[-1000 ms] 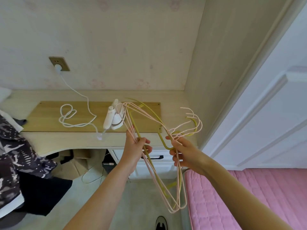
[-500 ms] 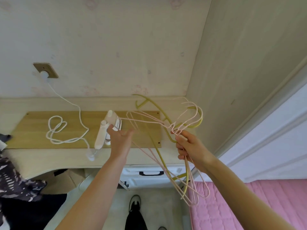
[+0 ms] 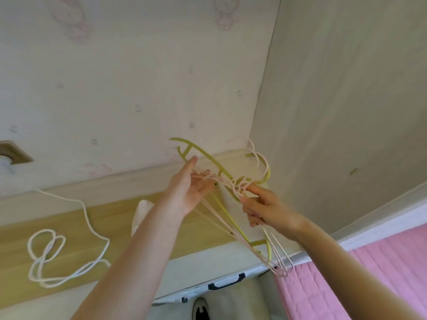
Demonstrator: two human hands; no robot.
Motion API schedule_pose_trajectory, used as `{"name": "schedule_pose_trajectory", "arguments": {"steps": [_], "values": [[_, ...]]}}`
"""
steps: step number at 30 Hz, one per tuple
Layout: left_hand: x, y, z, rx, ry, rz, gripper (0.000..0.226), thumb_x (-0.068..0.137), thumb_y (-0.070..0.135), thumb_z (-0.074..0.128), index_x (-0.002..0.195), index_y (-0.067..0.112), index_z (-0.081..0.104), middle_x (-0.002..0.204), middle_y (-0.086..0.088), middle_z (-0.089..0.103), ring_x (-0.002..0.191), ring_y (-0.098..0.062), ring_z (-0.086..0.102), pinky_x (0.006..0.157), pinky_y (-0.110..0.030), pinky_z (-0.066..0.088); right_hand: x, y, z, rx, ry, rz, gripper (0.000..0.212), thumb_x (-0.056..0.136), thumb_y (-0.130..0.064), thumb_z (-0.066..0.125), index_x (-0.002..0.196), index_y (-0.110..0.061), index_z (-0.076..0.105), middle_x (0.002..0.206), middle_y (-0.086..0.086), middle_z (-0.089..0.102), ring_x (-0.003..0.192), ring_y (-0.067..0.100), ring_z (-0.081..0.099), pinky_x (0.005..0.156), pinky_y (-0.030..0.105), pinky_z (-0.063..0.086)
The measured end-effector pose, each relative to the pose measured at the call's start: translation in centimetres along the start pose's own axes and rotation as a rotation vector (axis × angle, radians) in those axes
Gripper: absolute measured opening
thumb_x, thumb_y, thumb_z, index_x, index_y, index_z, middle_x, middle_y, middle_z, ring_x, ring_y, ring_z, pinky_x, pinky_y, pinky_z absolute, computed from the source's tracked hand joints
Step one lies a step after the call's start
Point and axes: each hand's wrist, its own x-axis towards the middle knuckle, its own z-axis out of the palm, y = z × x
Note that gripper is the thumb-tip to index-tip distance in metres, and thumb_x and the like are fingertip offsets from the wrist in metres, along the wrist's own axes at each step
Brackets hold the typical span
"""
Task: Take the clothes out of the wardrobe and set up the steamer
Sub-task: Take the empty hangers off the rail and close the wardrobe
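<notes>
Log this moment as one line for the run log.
right hand: grips hangers | left hand: open, touching them | steamer: on desk

One view only here, worn on the person's head, wide-angle, looking forward and a little down toward the corner of the room. Both forearms reach in from the bottom edge, so the left hand (image 3: 189, 190) and right hand (image 3: 265, 209) sit close to the lens, mid-frame. The bench (image 3: 69, 229) runs across below them, tilted in the picture, with the wall (image 3: 138, 77) filling the upper half.
</notes>
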Motion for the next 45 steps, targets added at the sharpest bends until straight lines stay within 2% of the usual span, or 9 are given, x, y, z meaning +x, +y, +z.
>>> {"name": "schedule_pose_trajectory", "arguments": {"steps": [4,8,16,23,27,30,36,41,45], "values": [[2.3,1.5,0.5,-0.101,-0.116,-0.092,0.038,0.089,0.024,0.065,0.119,0.004,0.052,0.097,-0.017,0.06,0.086,-0.035,0.069,0.071,-0.046,0.057,0.9,-0.4,0.3,-0.392,0.01,-0.028,0.016,0.097,-0.029,0.055,0.112,-0.025,0.061,0.064,0.001,0.049,0.058,0.012,0.047,0.062,0.029,0.045],[3.9,1.6,1.1,-0.001,-0.149,-0.131,0.018,0.088,0.016,0.066,0.096,0.003,0.055,0.085,-0.012,0.058,0.078,-0.029,0.067,0.08,-0.048,0.055,1.6,-0.4,-0.7,-0.682,0.066,-0.027,0.028,0.093,-0.043,0.053,0.109,-0.02,0.059,0.083,0.002,0.063,0.062,0.006,0.057,0.07,0.034,0.051],[7.9,0.6,2.2,0.356,-0.149,-0.236,0.011,0.095,0.004,0.052,0.087,-0.002,0.057,0.068,-0.014,0.068,0.061,-0.026,0.069,0.055,-0.04,0.06,2.1,0.0,-3.5,-0.831,0.141,0.102,0.009,0.09,-0.021,0.057,0.085,-0.027,0.053,0.067,-0.01,0.065,0.062,0.008,0.068,0.07,0.022,0.05],[12.7,0.6,1.6,0.587,-0.19,-0.449,0.005,0.094,0.0,0.052,0.094,-0.003,0.055,0.089,-0.022,0.067,0.086,-0.032,0.064,0.074,-0.044,0.058,4.6,4.1,-3.5,-0.953,0.175,0.153,0.023,0.088,-0.037,0.063,0.083,-0.02,0.048,0.071,-0.001,0.059,0.066,0.022,0.062,0.065,0.035,0.051],[15.4,0.5,1.8,0.707,-0.184,-0.466,0.011,0.098,0.002,0.047,0.091,-0.003,0.053,0.094,-0.019,0.061,0.087,-0.029,0.06,0.097,-0.046,0.046,6.9,5.8,-3.5,-0.868,0.159,0.195,0.013,0.09,-0.024,0.062,0.093,-0.015,0.055,0.077,0.002,0.059,0.076,0.025,0.061,0.07,0.034,0.049],[17.3,0.1,1.9,0.768,-0.167,-0.474,0.017,0.099,0.002,0.044,0.086,-0.004,0.054,0.091,-0.017,0.06,0.084,-0.027,0.06,0.101,-0.047,0.042,7.9,7.0,-3.3,-0.826,0.148,0.241,0.012,0.091,-0.018,0.059,0.102,-0.014,0.058,0.088,0.01,0.066,0.082,0.028,0.065,0.075,0.036,0.053],[19.9,-2.3,2.3,0.946,-0.226,-0.324,0.006,0.097,0.005,0.049,0.1,0.0,0.053,0.09,-0.014,0.064,0.079,-0.026,0.063,0.082,-0.044,0.056,9.5,8.5,-2.6,-0.833,0.175,0.306,0.012,0.089,-0.019,0.065,0.084,-0.012,0.056,0.079,0.009,0.065,0.075,0.026,0.066,0.066,0.031,0.049],[22.0,-4.1,2.0,1.065,-0.185,-0.29,0.009,0.096,0.005,0.051,0.104,0.0,0.053,0.086,-0.013,0.066,0.074,-0.024,0.064,0.083,-0.045,0.056,10.2,10.0,-2.0,-0.893,0.18,0.319,0.022,0.093,-0.029,0.059,0.094,-0.007,0.06,0.081,0.014,0.068,0.066,0.029,0.061,0.057,0.034,0.045],[22.9,-4.8,2.1,1.105,-0.162,-0.28,0.005,0.093,0.003,0.056,0.097,-0.001,0.057,0.083,-0.014,0.066,0.067,-0.022,0.065,0.063,-0.036,0.059,10.3,11.0,-2.4,-0.92,0.166,0.322,0.018,0.09,-0.027,0.06,0.097,-0.011,0.059,0.081,0.01,0.067,0.069,0.028,0.06,0.054,0.03,0.04]]}}
